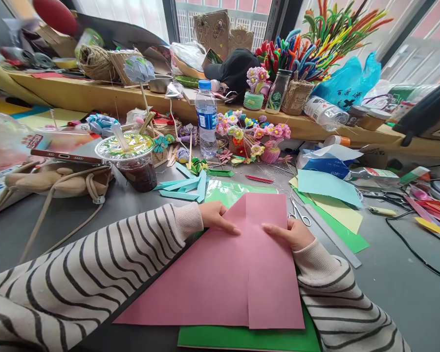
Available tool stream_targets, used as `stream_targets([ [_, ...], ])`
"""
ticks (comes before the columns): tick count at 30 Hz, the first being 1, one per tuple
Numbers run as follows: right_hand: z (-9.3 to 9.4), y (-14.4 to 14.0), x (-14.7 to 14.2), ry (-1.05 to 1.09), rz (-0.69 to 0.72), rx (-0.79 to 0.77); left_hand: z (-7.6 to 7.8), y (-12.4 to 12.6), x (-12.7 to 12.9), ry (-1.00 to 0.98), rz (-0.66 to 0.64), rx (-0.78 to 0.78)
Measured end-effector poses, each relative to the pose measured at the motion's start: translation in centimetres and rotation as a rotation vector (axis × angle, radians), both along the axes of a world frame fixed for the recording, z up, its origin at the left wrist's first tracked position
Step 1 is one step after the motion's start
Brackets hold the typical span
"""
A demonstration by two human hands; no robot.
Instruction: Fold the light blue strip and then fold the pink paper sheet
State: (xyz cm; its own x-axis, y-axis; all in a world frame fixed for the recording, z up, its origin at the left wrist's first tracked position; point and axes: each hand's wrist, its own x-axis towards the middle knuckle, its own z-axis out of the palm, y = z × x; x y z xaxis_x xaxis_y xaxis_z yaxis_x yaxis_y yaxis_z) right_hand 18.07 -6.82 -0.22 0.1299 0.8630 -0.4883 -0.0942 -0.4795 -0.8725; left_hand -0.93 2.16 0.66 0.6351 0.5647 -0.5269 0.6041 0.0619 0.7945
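Between my hands is a large sheet of pink paper with a diagonal left edge and a vertical crease or overlap running down its right part. My left hand grips its upper left edge, thumb on top and fingers hidden underneath. On the right edge, my right hand holds it the same way, thumb pointing inward. Beneath the pink paper, a green sheet shows at the front. Just beyond my right hand lie scissors and a grey metal ruler.
Folded light-blue paper strips lie beyond my left hand, near a cup of dark drink. A water bottle stands at the back. Blue, yellow and green papers lie at right. A cluttered wooden shelf runs behind.
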Motion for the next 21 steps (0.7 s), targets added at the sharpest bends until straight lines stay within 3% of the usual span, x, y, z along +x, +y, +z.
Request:
stream_targets([
  [12,0.33,0.23,-0.02,0.041,-0.038,-0.031,-0.07,-0.53,0.16,0.016,0.006,0.122],
  [21,-0.10,0.30,0.20,-0.007,-0.010,-0.032,-0.44,-0.64,0.17,-0.005,0.076,0.065],
])
